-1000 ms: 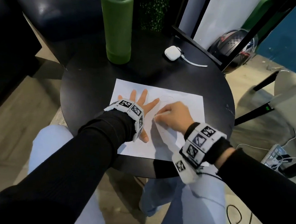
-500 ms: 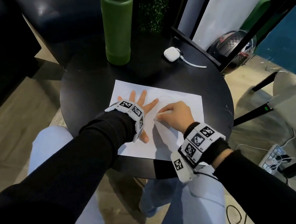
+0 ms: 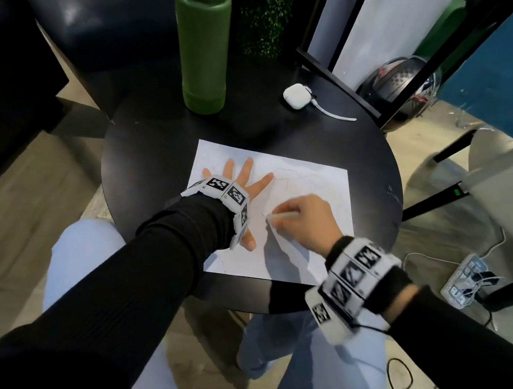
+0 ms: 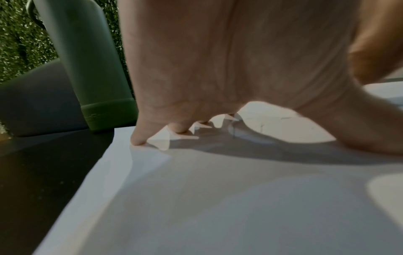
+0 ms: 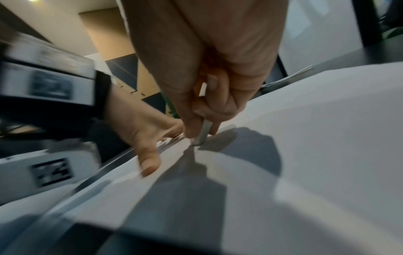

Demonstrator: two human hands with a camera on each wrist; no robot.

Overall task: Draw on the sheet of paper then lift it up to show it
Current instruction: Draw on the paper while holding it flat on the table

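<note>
— What are the hands doing, from above?

— The left hand [image 3: 242, 192] lies flat with its fingers spread, pressing the sheet of paper [image 3: 320, 182] onto the round black table [image 3: 151, 160]. The right hand [image 3: 306, 221] pinches a slim pale pen [image 3: 283, 214] with its tip on the sheet. Faint angular lines show beyond the hand, so I'd say the drawing is under way; the lifting is not yet done.

— And the left wrist view?

— Straight fingertips [image 4: 138, 140] bear down near the paper's edge. The sheet looks thin, smooth and matte. A green bottle [image 4: 91, 69], cylindrical with a rubbery-looking base, stands just beyond on the glossy tabletop.

— The right wrist?

— Thumb and fingers are curled round the pen's narrow barrel, its point touching the paper; the other hand's thumb rests just beside. It's blurred.

— Anything else?

— A small white rounded case [image 3: 296, 95] with a cable, well apart from the sheet.
</note>
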